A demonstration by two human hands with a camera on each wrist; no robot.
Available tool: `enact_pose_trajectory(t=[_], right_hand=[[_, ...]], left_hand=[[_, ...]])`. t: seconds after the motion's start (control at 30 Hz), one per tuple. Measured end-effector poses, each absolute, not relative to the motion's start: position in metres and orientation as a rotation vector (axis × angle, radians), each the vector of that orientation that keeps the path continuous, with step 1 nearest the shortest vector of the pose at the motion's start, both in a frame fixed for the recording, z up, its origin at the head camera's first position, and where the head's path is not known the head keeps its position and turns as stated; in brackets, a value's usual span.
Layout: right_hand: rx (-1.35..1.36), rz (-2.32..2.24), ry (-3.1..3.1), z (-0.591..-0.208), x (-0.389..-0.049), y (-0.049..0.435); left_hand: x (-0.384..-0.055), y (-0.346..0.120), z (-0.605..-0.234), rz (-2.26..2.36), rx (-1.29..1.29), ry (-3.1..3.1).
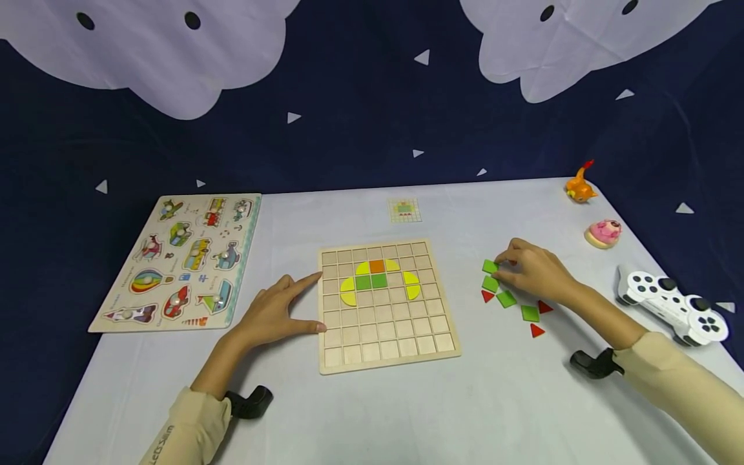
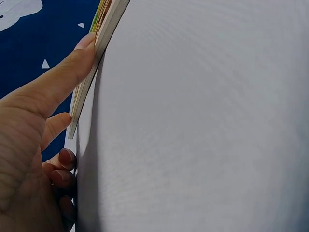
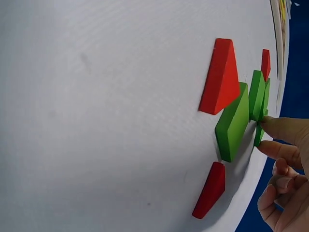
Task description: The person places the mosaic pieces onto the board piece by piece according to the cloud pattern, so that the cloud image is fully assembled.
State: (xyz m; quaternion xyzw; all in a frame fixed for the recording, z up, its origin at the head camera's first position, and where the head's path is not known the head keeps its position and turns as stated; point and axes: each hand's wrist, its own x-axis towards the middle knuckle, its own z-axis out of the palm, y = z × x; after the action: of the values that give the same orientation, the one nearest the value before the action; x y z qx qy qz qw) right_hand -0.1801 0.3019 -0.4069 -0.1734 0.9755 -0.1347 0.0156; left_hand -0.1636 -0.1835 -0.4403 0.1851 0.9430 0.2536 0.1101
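Observation:
A wooden grid board (image 1: pixel 380 329) lies mid-table. On it sit an orange square (image 1: pixel 377 266), two green squares and several rounded yellow pieces (image 1: pixel 413 292). My left hand (image 1: pixel 273 316) touches the board's left edge with thumb and index finger spread and nearly straight; the left wrist view shows the thumb (image 2: pixel 79 60) on the edge. To the right, my right hand (image 1: pixel 535 268) pinches a green square tile (image 3: pixel 259 134) between thumb and index finger, at the far end of the loose pieces. Near it lie more green squares (image 1: pixel 506 299) and several red triangles (image 1: pixel 537 330).
A small pattern card (image 1: pixel 404 210) lies behind the board. At left is a picture peg puzzle (image 1: pixel 192 258). Along the right edge stand an orange toy (image 1: pixel 580 187), a pink-topped toy (image 1: pixel 604 233) and a white game controller (image 1: pixel 671 303). A dark cloth hangs behind.

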Motion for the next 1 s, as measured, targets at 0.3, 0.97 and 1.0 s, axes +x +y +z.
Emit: enact_pose_trajectory(t=[0.3, 0.97, 1.0], right_hand=[[-0.545, -0.467, 3.018, -0.41, -0.185, 0.303], [-0.723, -0.58, 3.01, -0.41, -0.195, 0.27], [-0.747, -0.589, 3.007, -0.41, -0.196, 0.266]], left_hand=[[-0.164, -0.184, -0.441, 0.759, 0.544, 2.768], [-0.164, -0.184, -0.44, 0.756, 0.552, 2.77], [-0.164, -0.184, -0.44, 0.757, 0.552, 2.77]])
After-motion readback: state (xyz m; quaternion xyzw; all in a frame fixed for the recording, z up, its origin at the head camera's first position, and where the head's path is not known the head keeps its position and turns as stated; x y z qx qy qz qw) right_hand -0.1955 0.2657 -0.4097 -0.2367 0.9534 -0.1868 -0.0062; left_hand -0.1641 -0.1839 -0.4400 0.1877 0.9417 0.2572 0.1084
